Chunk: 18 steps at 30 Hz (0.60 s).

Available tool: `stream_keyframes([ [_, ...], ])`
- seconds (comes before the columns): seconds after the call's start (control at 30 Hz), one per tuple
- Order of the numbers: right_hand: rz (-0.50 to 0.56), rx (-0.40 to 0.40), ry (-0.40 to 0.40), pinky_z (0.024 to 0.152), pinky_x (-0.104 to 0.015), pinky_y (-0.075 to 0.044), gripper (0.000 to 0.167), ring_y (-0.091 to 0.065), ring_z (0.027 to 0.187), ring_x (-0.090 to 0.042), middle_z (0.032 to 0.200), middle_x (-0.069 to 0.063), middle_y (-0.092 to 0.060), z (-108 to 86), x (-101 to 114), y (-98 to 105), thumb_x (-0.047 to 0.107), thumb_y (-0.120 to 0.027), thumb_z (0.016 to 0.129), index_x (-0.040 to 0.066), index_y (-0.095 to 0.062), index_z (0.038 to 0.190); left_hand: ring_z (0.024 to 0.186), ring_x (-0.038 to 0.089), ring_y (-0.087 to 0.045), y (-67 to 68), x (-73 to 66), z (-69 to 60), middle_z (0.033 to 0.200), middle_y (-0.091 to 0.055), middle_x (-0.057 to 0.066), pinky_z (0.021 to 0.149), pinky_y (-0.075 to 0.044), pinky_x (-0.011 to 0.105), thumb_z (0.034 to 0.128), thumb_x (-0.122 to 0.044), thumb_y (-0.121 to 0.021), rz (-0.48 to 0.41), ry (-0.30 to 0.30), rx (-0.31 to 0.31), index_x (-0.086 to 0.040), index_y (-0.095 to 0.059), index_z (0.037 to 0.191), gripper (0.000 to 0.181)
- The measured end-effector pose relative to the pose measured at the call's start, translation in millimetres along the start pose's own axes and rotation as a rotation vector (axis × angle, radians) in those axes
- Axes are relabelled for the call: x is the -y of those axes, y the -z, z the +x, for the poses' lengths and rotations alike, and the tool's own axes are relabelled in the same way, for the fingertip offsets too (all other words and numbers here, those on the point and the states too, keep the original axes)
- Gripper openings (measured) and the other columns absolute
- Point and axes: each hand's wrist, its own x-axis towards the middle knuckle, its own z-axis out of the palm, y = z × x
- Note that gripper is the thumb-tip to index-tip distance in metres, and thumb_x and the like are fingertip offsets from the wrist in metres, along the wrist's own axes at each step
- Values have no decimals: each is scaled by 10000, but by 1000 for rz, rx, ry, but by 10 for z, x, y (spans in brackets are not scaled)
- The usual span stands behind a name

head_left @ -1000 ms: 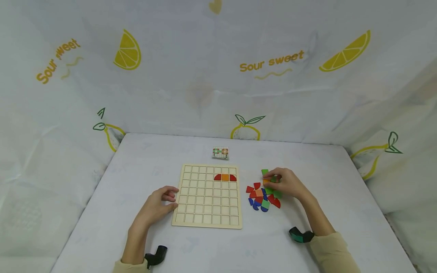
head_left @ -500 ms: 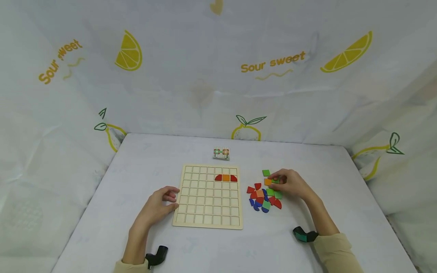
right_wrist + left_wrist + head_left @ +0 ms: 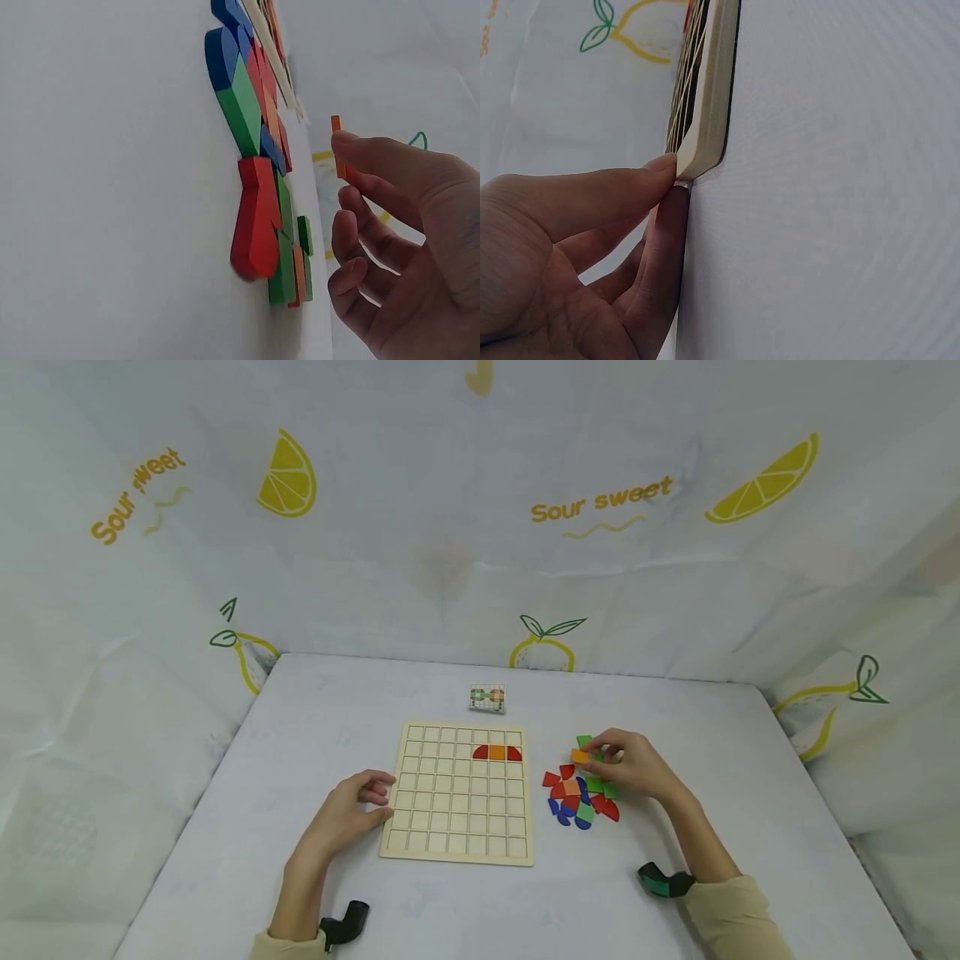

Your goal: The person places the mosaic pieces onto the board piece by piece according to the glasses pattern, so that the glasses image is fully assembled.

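In the head view a pale wooden grid board (image 3: 456,860) lies flat. Along its upper right, an orange square sits between two red rounded tiles (image 3: 481,752). My left hand (image 3: 347,810) rests against the board's left edge, thumb and fingers apart; in the left wrist view the thumb (image 3: 607,199) touches near the board's corner (image 3: 705,142). Right of the board, my right hand (image 3: 630,766) pinches an orange square tile (image 3: 580,757) between thumb and finger. The right wrist view shows that tile (image 3: 337,146) edge-on, raised off the table, the other fingers loosely curled.
Loose red, blue, green and peach tiles (image 3: 570,802) lie in a pile beside the board, some overlapping. A green square (image 3: 584,741) lies behind the raised tile. A small pattern card (image 3: 487,697) lies beyond the board. A printed cloth backdrop (image 3: 420,568) rises behind the table.
My right hand has picked the orange square tile up from among the green ones and shifted it slightly left. The left hand stays at the board's edge.
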Motion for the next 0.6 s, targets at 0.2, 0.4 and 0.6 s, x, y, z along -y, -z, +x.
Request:
stream_keyframes([
  [0.2, 57, 32, 40, 744, -203, -572, 254, -665, 922, -166, 1143, -97, -785, 66, 238, -127, 183, -867, 924, 91, -798, 1150, 1006, 156, -715, -11, 1, -2, 1107, -715, 85, 866, -554, 305, 890, -9, -846, 2, 10, -3, -40, -716, 1290, 422],
  [0.4, 129, 70, 54, 714, -230, -595, 247, -688, 914, -169, 1164, -101, -790, 152, 452, -288, 187, -850, 941, 99, -799, 1166, 1012, 162, -717, -15, 14, -2, 1114, -715, 86, 861, -549, 287, 894, -2, -840, 0, 20, -8, -47, -717, 1290, 417],
  [0.6, 148, 96, 88, 678, -223, -583, 258, -692, 892, -153, 1187, -101, -791, 266, 604, -437, 196, -847, 946, 101, -796, 1181, 1027, 174, -723, -5, 10, 2, 1130, -719, 94, 869, -549, 293, 897, -10, -839, -5, 20, -4, -49, -714, 1300, 424],
])
